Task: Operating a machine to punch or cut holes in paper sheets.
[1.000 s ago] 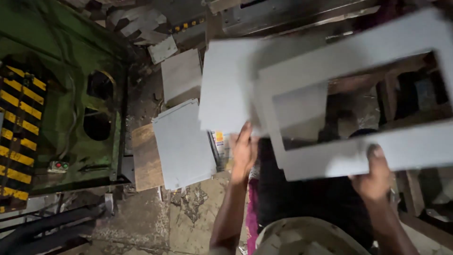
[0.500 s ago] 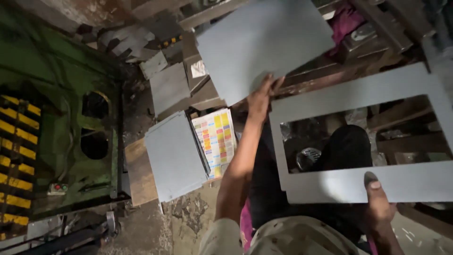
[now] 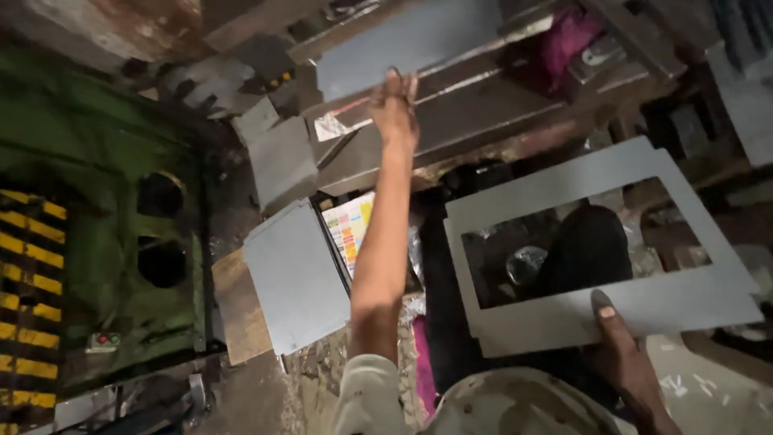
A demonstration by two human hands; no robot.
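My left hand [image 3: 394, 109] reaches far forward and grips the near edge of a flat grey rectangular metal sheet [image 3: 403, 40], held over the press bed [image 3: 475, 113]. My right hand [image 3: 624, 354] pinches the lower edge of a grey metal frame [image 3: 604, 310], a sheet with a large rectangular window cut out of it. The frame hangs low at the right, near my body. A dark knee shows through its opening.
A stack of grey sheets [image 3: 296, 274] lies on a wooden block at left centre, with a smaller grey sheet [image 3: 282, 161] above it and a colourful printed card [image 3: 350, 229] beside it. A green machine body [image 3: 97, 225] with yellow-black stripes and two round holes fills the left.
My left hand has carried the solid grey sheet away from the frame and forward onto the press bed. The frame in my right hand has dropped lower and to the right.
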